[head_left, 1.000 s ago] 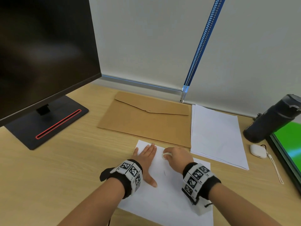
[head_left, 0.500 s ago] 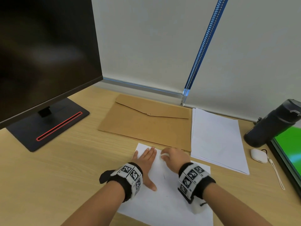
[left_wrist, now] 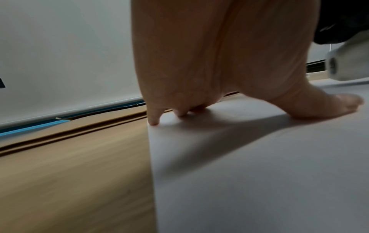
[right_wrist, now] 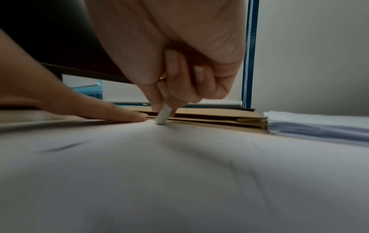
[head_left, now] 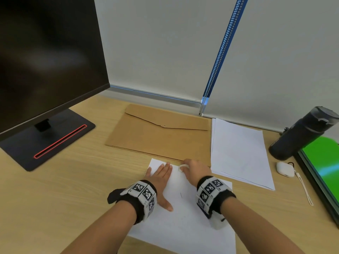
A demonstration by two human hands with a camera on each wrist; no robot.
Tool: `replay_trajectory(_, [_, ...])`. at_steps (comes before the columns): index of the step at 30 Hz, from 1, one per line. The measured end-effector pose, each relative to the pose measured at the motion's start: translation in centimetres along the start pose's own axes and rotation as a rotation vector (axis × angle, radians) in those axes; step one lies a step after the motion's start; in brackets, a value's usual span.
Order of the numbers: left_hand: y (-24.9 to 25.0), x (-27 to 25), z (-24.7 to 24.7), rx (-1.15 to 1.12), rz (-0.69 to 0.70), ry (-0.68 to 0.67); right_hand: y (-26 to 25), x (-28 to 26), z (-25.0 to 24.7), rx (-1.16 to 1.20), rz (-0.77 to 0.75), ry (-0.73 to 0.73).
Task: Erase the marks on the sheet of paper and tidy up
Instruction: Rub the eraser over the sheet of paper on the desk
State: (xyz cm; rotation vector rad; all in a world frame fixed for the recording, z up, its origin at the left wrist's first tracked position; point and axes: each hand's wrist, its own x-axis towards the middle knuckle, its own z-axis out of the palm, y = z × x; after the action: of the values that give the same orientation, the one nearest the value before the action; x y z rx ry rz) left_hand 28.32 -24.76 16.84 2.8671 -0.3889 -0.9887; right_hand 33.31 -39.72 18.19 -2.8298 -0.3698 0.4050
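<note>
Surface: pale wood-grain table [head_left: 55, 195], matt and smooth; light wall and roller blind behind
Sheet of paper [head_left: 183, 226]: thin white sheet lying flat at the near edge of the table; one short dark pencil mark [head_left: 181, 194] shows near its middle, between the two wrists
Left hand [head_left: 161, 182]: spread flat, fingers straight, pressing the sheet's left part so it cannot slide
Right hand [head_left: 194, 168]: fingers curled, pinching a small white eraser [right_wrist: 162, 115]; the eraser's tip touches the sheet near its far edge
Step in hand: rubbing, by my reading; short light strokes directed away from the pinning hand should keep the thin sheet from buckling; the middle mark looks not yet reached
Beyond the sheet: stiff brown card envelope [head_left: 159, 136], flap closed; a loose stack of white paper [head_left: 238, 151] just right of it
Far right: dark cylindrical bottle [head_left: 300, 134]; glossy white earbud case [head_left: 285, 169] with a cord loop
Far left: black monitor [head_left: 45, 55] on a flat base with a red slot
</note>
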Motion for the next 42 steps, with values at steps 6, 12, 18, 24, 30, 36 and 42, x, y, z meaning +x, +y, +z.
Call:
replay_trajectory(6, [0.0, 0.2, 0.1, -0.009, -0.008, -0.005, 0.6, -2.5, 1.4, -0.016, -0.026, -0.053])
replay_trajectory(12, [0.1, 0.1, -0.1, 0.002, -0.011, -0.011, -0.1, -0.6, 0.6, -0.004, 0.007, 0.028])
replay_trajectory(18, [0.0, 0.3, 0.2, -0.002, -0.015, 0.001, -0.2, -2.2, 1.6, 0.046, 0.055, 0.008])
replay_trajectory(24, [0.1, 0.1, 0.0, -0.004, -0.013, 0.000, -0.1, -0.8, 0.5, 0.045, 0.062, 0.032])
replay_trajectory(30, [0.1, 0.2, 0.1, -0.013, -0.015, 0.011, -0.3, -2.7, 1.2, 0.088, 0.087, -0.011])
replay_trajectory(36, [0.0, 0.5, 0.1, -0.015, -0.009, 0.009, 0.1, -2.8, 0.5, 0.120, 0.080, -0.026])
replay_trajectory(42, [0.0, 0.4, 0.2, -0.021, -0.015, 0.012, -0.6, -2.0, 0.8, 0.164, 0.124, 0.011])
